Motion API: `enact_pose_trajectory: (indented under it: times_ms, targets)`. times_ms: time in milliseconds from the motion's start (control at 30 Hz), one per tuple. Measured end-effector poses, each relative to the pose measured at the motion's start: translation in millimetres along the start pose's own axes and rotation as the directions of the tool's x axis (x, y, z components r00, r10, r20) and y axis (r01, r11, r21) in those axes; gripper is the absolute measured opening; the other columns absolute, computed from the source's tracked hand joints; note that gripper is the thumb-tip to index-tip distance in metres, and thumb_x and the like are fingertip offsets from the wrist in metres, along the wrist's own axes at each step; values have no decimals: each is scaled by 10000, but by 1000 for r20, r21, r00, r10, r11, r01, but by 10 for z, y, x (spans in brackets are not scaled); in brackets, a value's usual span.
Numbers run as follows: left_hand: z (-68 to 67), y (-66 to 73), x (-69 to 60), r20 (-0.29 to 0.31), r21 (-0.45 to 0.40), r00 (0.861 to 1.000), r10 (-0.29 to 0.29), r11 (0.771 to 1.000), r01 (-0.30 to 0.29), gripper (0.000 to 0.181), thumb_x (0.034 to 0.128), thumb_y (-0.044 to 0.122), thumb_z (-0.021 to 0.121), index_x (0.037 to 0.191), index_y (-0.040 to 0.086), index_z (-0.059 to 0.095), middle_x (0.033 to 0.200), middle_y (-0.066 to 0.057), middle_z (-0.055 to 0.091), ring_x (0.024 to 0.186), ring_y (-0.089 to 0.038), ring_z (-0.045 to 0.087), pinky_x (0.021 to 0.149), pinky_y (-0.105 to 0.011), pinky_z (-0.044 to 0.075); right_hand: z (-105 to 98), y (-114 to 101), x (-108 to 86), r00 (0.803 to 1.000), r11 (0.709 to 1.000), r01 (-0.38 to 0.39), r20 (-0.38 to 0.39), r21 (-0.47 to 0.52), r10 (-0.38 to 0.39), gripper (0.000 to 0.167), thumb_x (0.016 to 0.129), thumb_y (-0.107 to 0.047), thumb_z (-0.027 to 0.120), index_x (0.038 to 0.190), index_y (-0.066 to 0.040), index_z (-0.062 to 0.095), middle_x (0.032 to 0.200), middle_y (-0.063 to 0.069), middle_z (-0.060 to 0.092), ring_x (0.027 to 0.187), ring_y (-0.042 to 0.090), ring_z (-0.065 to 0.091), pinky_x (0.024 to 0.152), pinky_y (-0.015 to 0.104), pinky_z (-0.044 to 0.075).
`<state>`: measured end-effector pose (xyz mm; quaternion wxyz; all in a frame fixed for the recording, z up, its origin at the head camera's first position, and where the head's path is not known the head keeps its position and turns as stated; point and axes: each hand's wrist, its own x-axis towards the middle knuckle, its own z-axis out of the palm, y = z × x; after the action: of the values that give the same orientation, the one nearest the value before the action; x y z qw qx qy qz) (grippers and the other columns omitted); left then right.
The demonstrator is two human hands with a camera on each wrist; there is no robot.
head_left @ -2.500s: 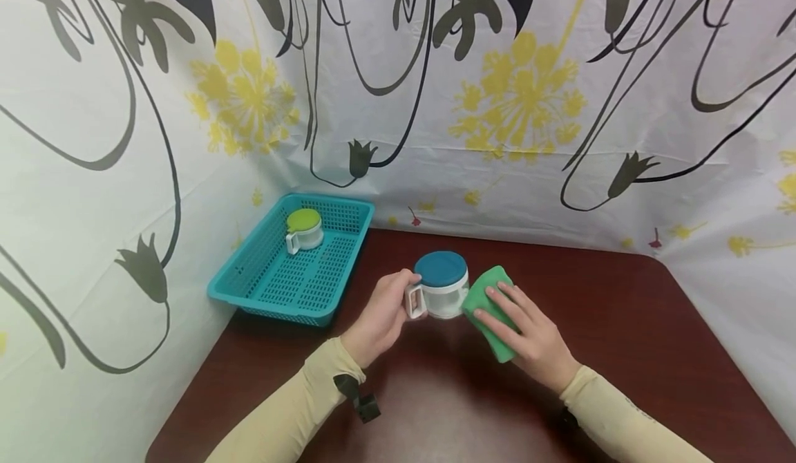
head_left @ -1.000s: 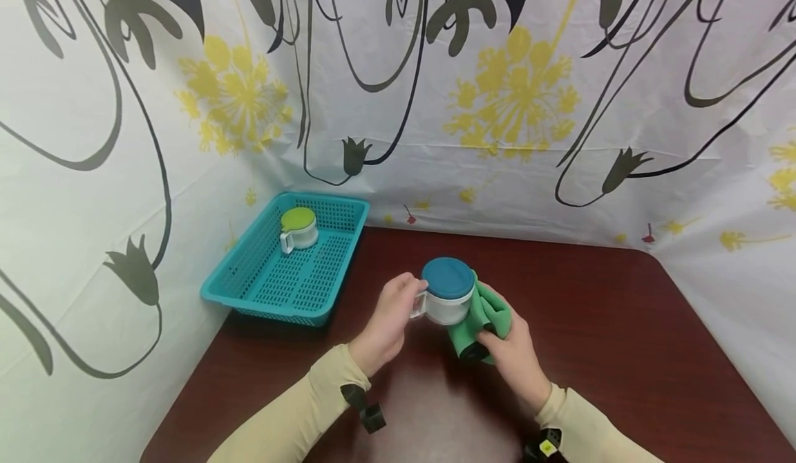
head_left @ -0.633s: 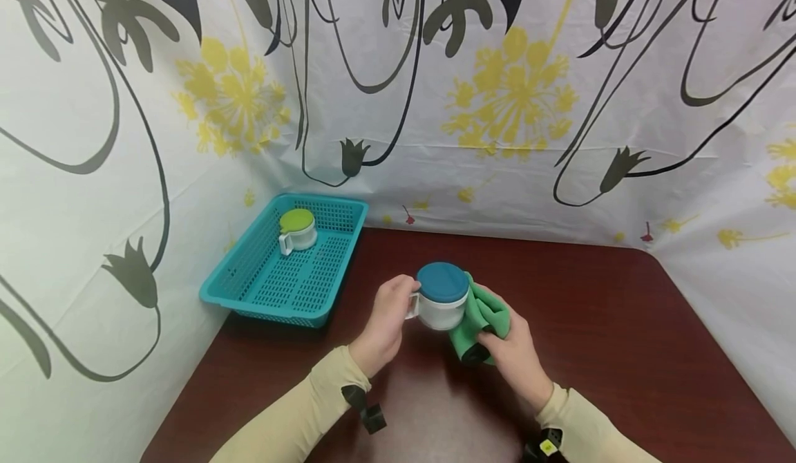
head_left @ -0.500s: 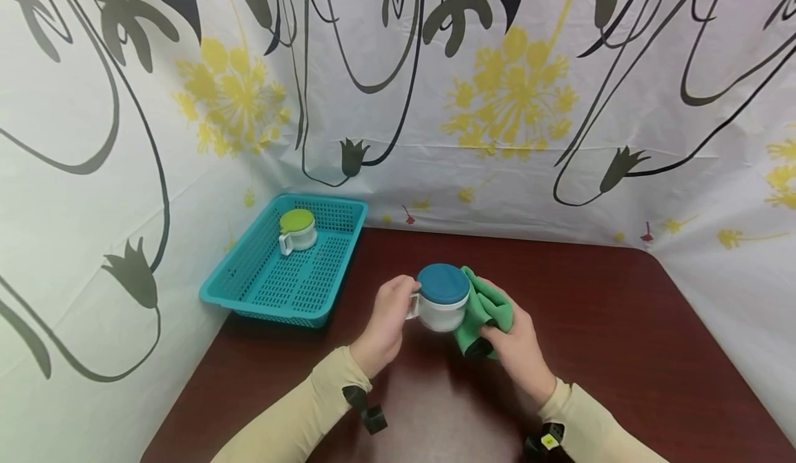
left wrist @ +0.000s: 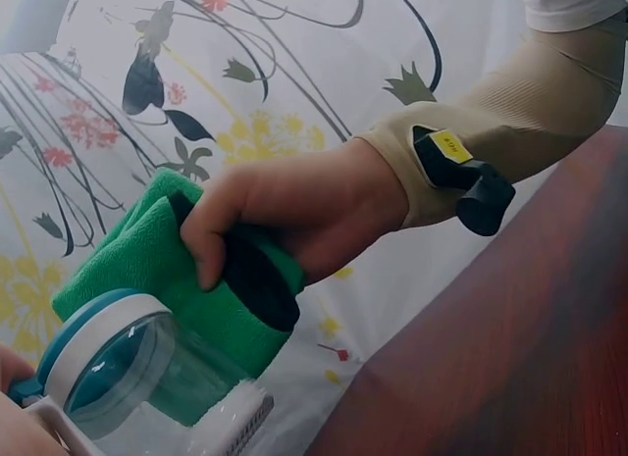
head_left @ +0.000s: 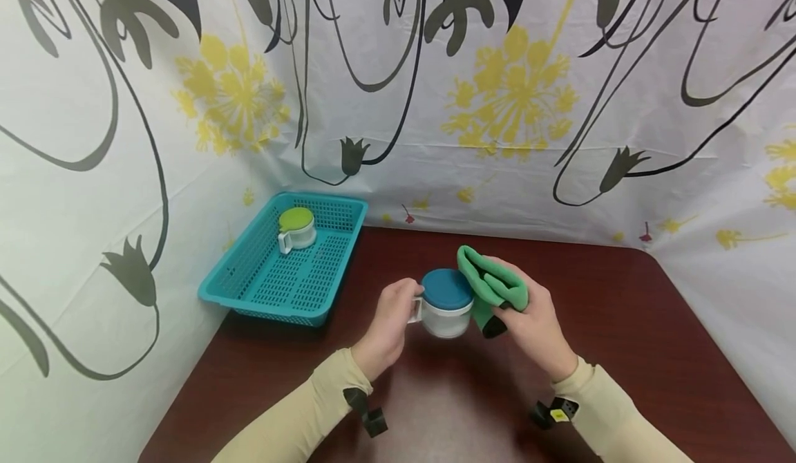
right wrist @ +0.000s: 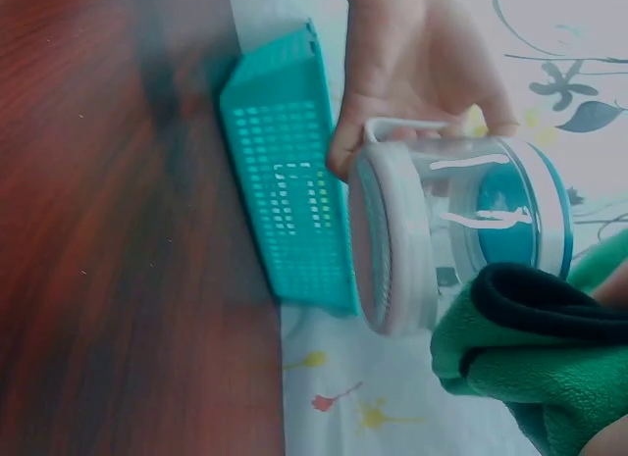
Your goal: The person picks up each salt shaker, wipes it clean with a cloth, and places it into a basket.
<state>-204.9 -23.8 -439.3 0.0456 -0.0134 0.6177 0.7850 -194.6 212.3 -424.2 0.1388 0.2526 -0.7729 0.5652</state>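
My left hand [head_left: 388, 321] grips the white handle of a clear seasoning jar [head_left: 446, 319] with a blue lid, held above the table. My right hand [head_left: 536, 326] holds a folded green cloth [head_left: 488, 280] with black edging, thumb on the near side, at the jar's right. In the left wrist view the cloth [left wrist: 137, 250] stands behind the jar [left wrist: 137, 378]; most of my left hand is cut off. The right wrist view has the jar [right wrist: 451, 221] sideways with the cloth [right wrist: 549, 368] overlapping its wall. Whether they touch is hard to tell.
A turquoise mesh basket [head_left: 249, 280] stands at the table's back left. Inside it is a similar jar [head_left: 298, 231] with a green lid. The dark red table [head_left: 622, 352] meets a patterned curtain [head_left: 398, 124] at the back and sides.
From gripping the cloth low against the jar's side, my right hand has shifted up and right with it. The jar has moved slightly right and nearer. Earlier, the right fingers lay spread over the cloth.
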Motion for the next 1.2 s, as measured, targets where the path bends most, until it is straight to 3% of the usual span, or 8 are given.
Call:
enact_pose_trajectory:
  times_ms: [267,433,600,733,833,1200]
  targets:
    - [-2,38,-47,39,-10,999,-21,1000,22,234,878,178,558,675,93,478,750,-44,421,899,-233,471,834,-399,357,-79,28,95,988,999,-42,148,9,40,706,871,144,586,1462,-237,519,1447,-15,546,1319,209,512,966,269,467]
    - [4,66,-54,45,-28,999,-9,1000,11,243,863,163,562,666,98,437,698,-22,348,782,-205,426,787,-380,353,-78,221,88,971,989,-138,203,55,124,791,804,180,549,1473,-240,506,1441,4,556,1183,200,575,818,278,477]
    - [7,88,-62,36,-38,999,-19,999,21,264,860,155,569,657,106,408,681,-11,333,746,-199,406,768,-373,347,-3,441,-22,932,958,-271,273,97,237,707,769,153,560,1412,-143,547,1257,110,639,945,245,579,719,360,509]
    - [-1,79,-67,37,-40,999,-29,999,31,282,868,156,573,653,108,398,678,-19,337,744,-206,410,775,-385,347,50,539,-116,896,916,-373,313,147,314,528,762,117,553,1256,-67,592,1096,180,628,871,270,567,690,379,511]
    - [-8,77,-61,46,-42,999,-27,999,29,284,883,161,569,659,107,404,687,-29,346,760,-213,424,790,-397,345,70,569,-138,874,879,-430,340,206,347,463,770,109,537,1206,-38,592,1102,207,617,888,289,574,703,395,521]
    - [-43,69,-38,86,20,994,-68,998,67,285,902,211,578,689,115,414,739,-46,380,840,-226,457,815,-415,333,50,603,-182,861,832,-481,330,276,387,498,741,128,549,1221,2,582,1119,194,621,928,284,577,752,404,529]
